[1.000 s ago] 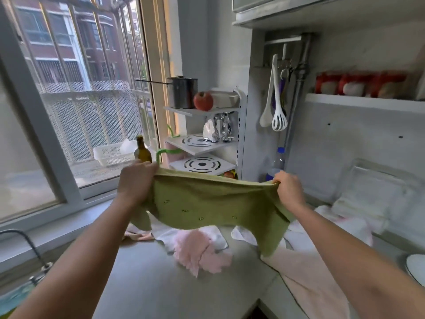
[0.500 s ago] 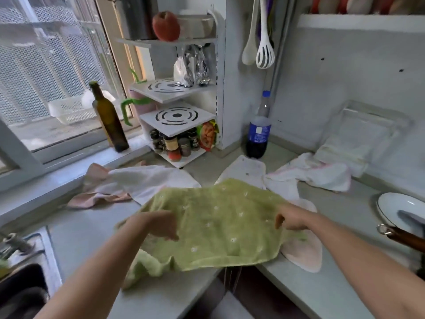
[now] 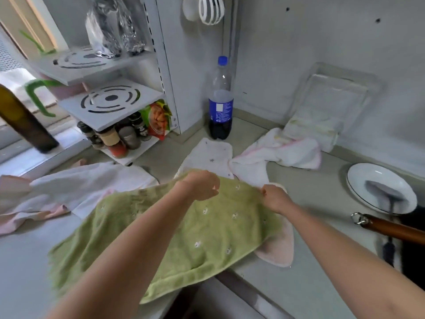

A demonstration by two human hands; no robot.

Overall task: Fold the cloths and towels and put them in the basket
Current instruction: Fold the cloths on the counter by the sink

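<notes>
Green towel [image 3: 174, 238] hides counter corner (motion-blurred), covering a pink cloth [image 3: 279, 247].

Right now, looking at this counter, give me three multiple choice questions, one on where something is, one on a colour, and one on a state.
1. Where does the soda bottle stand?
A. in the wall corner, beside the white rack
B. on the plate
C. in the sink

2. What colour is the towel under the hands?
A. blue
B. green
C. red

3. How does that towel lie?
A. rolled up tight
B. spread flat on the counter, front edge overhanging
C. hung on a hook

Answers: 1 A, it stands upright against the back wall next to the rack. 2 B, green with small white flowers. 3 B, it is laid open and reaches past the counter edge.
</notes>
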